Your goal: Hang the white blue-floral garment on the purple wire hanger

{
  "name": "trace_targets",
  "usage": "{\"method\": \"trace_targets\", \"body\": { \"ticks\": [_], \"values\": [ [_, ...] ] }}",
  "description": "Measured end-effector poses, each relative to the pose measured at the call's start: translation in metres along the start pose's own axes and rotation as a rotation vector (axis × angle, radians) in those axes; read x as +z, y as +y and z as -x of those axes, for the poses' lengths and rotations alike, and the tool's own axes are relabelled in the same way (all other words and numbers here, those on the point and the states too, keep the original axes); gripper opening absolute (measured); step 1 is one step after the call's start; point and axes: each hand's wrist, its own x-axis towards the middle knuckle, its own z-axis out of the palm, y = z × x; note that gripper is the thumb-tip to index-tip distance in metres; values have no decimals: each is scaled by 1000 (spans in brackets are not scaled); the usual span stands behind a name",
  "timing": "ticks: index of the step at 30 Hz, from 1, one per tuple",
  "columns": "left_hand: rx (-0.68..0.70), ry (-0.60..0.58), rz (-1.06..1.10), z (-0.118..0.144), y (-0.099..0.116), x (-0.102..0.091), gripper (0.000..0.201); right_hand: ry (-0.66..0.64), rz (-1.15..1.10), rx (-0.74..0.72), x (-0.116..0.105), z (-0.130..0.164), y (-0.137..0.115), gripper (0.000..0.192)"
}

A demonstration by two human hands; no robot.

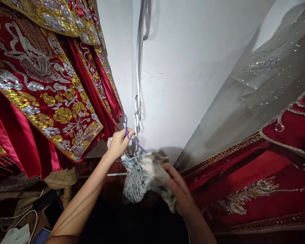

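Left hand (119, 142) pinches purple hanger (132, 137); blue-patterned white cloth (139, 176) hangs crumpled.

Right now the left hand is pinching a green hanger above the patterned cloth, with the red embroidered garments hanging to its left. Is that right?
Not quite: the hanger is purple, not green. The head view shows the left hand pinching it just above the patterned cloth, which the right hand also grips. The red embroidered garments do hang to its left.
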Motion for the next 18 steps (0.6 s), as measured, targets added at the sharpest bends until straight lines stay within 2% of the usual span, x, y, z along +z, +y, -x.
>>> {"method": "trace_targets", "body": {
  "ticks": [2, 4, 6, 7, 9, 10, 13, 16, 18],
  "values": [
    [-36, 2, 125, 6, -6, 8, 32, -227, 3, 29, 4, 2, 12, 40],
    [-61, -61, 253, 9, -6, 9, 27, -304, 78, -4, 1, -7, 15, 37],
    [-73, -135, 366, 10, 1, 7, 25, -220, 327, -142, -3, -24, 15, 34],
    [-69, -170, 421, 9, 7, 6, 26, -161, 495, -248, -4, -35, 17, 39],
    [-33, -238, 541, 9, 22, 7, 27, -96, 820, -458, -1, -59, 23, 71],
    [-4, -261, 603, 9, 29, 9, 28, -102, 945, -546, 3, -71, 29, 87],
    [89, -267, 775, 10, 45, 15, 25, -126, 1133, -697, 17, -102, 45, 112],
    [126, -174, 866, 6, 44, 8, 29, -71, 1146, -777, 25, -123, 43, 105],
    [93, -106, 843, 2, 29, -8, 50, -28, 1151, -810, 24, -134, 25, 91]
  ]
}}
